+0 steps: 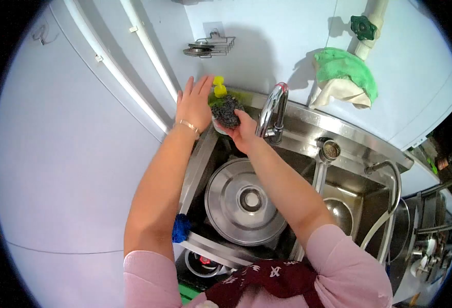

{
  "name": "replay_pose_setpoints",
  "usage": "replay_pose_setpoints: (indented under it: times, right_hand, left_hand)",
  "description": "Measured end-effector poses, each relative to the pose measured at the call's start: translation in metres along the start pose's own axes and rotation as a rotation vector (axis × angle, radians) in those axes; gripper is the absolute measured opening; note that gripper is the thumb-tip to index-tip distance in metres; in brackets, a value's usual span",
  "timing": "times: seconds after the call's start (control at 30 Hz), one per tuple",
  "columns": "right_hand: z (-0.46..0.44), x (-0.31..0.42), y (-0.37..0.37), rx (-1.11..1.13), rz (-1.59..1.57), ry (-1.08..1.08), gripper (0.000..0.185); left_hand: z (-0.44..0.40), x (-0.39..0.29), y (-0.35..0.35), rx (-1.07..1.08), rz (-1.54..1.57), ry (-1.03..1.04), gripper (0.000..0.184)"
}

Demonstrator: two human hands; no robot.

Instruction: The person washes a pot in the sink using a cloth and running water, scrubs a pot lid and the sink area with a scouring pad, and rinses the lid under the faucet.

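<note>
My right hand [242, 132] is closed on a dark grey scouring pad [226, 111] at the back left corner of the sink. Behind the pad stands a bottle whose yellow top [219, 87] shows; most of its body is hidden. My left hand [194, 109] is beside that top, fingers stretched out and holding nothing; I cannot tell whether it touches the bottle. Below my hands, a round steel lid [244, 201] with a central knob lies in the left basin. The chrome faucet [273, 110] rises just right of my right hand.
A strainer cup [331, 150] sits by the basin divider. The right basin holds a metal bowl [339, 214] beside a hose [382, 226]. Green and white cloths [345, 77] hang from a pipe. A wire rack [213, 47] is on the wall; a blue scrubber [181, 228] is at the left rim.
</note>
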State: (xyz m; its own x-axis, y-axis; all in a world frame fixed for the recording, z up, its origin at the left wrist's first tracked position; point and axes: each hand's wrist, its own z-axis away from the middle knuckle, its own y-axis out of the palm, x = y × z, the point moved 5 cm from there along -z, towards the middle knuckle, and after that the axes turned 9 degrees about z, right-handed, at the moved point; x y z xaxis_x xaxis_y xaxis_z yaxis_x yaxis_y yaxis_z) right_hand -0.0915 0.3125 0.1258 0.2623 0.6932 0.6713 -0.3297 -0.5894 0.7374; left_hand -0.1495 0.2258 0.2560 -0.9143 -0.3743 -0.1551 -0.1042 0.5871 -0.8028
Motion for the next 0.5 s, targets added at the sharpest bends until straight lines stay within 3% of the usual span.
replay_pose_setpoints:
  times: [0.03,0.07,0.13,0.27,0.33,0.5]
  right_hand:
    - [0.001,0.003,0.002,-0.037,0.011,-0.021,0.030]
    - [0.002,0.006,0.005,-0.073,0.022,-0.042,0.031]
    - [0.003,0.012,0.010,-0.106,0.065,-0.072,0.030]
    - [-0.001,0.018,0.010,-0.165,0.128,-0.125,0.027]
    - [-0.001,0.019,0.010,-0.179,0.073,-0.103,0.026]
    - [-0.009,0.014,0.009,-0.150,0.041,-0.088,0.026]
  left_hand:
    - [-0.009,0.005,0.010,0.109,-0.207,-0.014,0.070]
    - [-0.017,0.008,0.012,0.103,-0.210,-0.012,0.070]
    - [-0.032,0.020,0.029,0.376,-0.162,-0.116,0.079]
    - [-0.039,0.026,0.044,0.437,-0.126,-0.031,0.076]
    - [-0.035,0.023,0.042,0.397,-0.254,0.006,0.074]
    - [-0.029,0.039,0.057,0.345,-0.193,0.059,0.074]
